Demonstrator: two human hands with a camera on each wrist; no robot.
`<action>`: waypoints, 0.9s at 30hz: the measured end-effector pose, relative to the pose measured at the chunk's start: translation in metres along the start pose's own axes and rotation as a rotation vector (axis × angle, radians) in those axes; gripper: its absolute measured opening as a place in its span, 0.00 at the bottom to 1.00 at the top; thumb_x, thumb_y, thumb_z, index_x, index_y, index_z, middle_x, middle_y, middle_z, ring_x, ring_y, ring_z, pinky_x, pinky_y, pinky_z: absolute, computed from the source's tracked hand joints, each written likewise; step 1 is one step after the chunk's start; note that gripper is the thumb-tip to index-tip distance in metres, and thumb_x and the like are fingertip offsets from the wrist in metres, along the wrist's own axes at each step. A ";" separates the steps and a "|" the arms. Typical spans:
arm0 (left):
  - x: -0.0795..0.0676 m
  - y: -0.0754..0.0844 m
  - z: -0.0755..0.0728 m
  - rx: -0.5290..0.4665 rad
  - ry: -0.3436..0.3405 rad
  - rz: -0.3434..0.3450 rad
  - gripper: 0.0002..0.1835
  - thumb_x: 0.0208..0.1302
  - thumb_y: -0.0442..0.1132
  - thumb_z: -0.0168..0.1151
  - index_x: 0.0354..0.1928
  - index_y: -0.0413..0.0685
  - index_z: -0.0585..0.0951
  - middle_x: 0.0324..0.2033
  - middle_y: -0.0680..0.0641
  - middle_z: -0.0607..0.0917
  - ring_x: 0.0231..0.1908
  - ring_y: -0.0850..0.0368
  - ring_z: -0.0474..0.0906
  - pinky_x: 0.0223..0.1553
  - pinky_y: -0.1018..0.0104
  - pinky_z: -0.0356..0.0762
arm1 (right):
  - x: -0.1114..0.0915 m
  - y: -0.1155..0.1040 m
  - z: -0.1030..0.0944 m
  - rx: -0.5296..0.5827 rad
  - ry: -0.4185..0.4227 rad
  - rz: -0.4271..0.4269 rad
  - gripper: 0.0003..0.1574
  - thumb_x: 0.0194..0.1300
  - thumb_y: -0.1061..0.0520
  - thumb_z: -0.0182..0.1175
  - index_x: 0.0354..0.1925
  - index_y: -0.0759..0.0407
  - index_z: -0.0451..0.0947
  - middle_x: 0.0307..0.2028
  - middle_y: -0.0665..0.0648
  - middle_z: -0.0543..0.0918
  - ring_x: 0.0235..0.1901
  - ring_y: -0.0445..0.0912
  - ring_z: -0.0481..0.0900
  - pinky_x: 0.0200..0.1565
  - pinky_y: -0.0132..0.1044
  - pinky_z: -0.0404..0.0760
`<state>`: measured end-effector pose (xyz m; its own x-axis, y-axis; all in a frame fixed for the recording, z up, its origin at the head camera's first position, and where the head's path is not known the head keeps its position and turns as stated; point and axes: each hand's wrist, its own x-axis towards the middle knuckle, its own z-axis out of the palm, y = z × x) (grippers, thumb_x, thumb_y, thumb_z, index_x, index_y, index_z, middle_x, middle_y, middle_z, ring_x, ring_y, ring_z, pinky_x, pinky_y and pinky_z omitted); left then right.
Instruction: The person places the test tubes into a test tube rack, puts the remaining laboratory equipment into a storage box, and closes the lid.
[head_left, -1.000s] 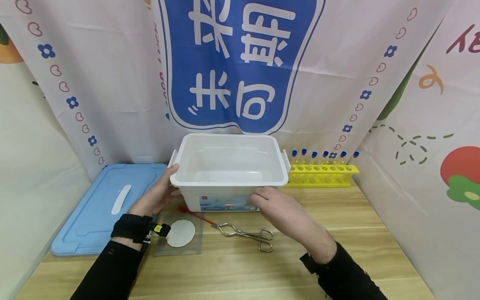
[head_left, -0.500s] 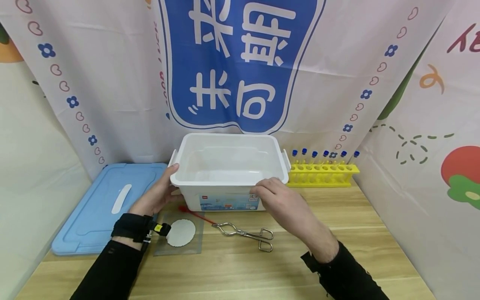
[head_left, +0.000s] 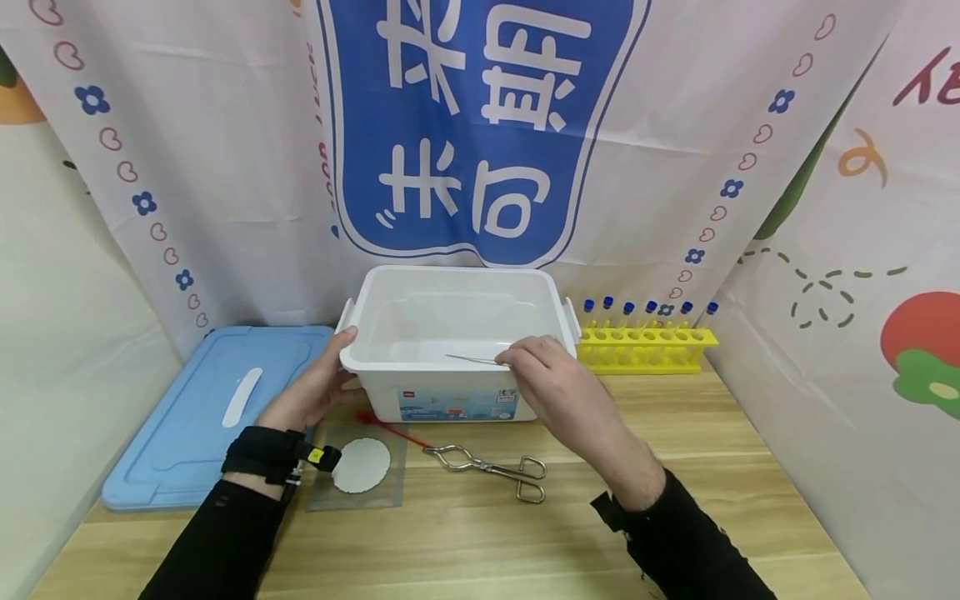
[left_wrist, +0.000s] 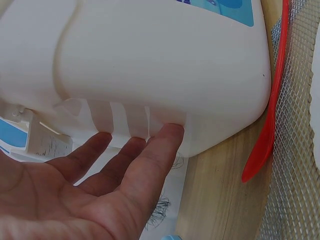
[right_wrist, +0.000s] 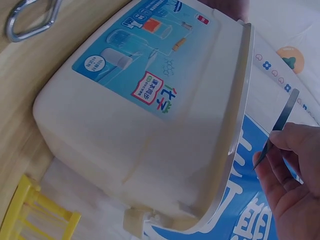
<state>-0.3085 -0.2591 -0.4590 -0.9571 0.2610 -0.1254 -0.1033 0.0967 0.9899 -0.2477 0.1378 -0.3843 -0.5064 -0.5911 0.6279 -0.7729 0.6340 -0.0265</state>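
A white plastic storage box point(head_left: 450, 379) stands at the back, its inside bare in the head view. My left hand point(head_left: 318, 383) touches its left end, fingertips point(left_wrist: 172, 131) against the outer wall below the rim and thumb up near the handle. Over the box's front rim, my right hand point(head_left: 551, 387) pinches a pair of thin metal tweezers point(right_wrist: 282, 117) between thumb and fingers. The tweezers point left across the opening in the head view. Crucible tongs point(head_left: 487, 468) lie in front, next to a red spoon point(left_wrist: 260, 157) and a wire gauze point(head_left: 318, 496) with a white round centre.
A blue lid point(head_left: 187, 433) with a white handle lies at the left. Right of the box stands a yellow rack point(head_left: 645, 367) holding several blue-capped test tubes. A printed cloth point(head_left: 247, 167) hangs close behind.
My right hand has risen from the front label to above the front rim, bringing the tweezers into view over the opening. The left hand and the box have stayed in place.
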 end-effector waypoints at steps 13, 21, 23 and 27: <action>0.000 -0.001 0.003 -0.013 0.010 -0.010 0.53 0.87 0.78 0.34 0.98 0.55 0.41 0.92 0.28 0.53 0.94 0.23 0.49 0.84 0.14 0.62 | 0.055 0.003 0.021 0.013 -0.147 0.004 0.18 0.81 0.71 0.68 0.62 0.55 0.87 0.57 0.53 0.93 0.59 0.50 0.92 0.62 0.40 0.94; 0.001 0.000 0.002 -0.003 0.005 -0.010 0.53 0.86 0.79 0.33 0.98 0.56 0.41 0.92 0.29 0.54 0.94 0.23 0.48 0.82 0.12 0.63 | 0.086 0.004 0.036 0.087 -0.304 0.085 0.15 0.89 0.66 0.61 0.64 0.55 0.88 0.61 0.54 0.93 0.65 0.51 0.91 0.70 0.43 0.90; 0.001 0.000 0.001 -0.003 0.003 -0.011 0.54 0.86 0.79 0.32 0.98 0.56 0.40 0.92 0.28 0.53 0.94 0.22 0.48 0.83 0.12 0.63 | 0.093 0.005 0.041 0.110 -0.321 0.104 0.15 0.89 0.65 0.60 0.64 0.55 0.88 0.61 0.54 0.93 0.65 0.51 0.91 0.71 0.44 0.90; 0.000 0.000 0.001 -0.006 0.008 -0.016 0.54 0.87 0.79 0.32 0.98 0.55 0.40 0.93 0.28 0.53 0.94 0.21 0.48 0.83 0.12 0.62 | 0.105 0.008 0.052 0.150 -0.344 0.120 0.15 0.89 0.65 0.61 0.63 0.56 0.89 0.59 0.55 0.94 0.64 0.50 0.92 0.70 0.44 0.90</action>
<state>-0.3086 -0.2580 -0.4594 -0.9576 0.2513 -0.1412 -0.1207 0.0951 0.9881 -0.3268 0.0548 -0.3585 -0.6756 -0.6657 0.3169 -0.7347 0.6440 -0.2134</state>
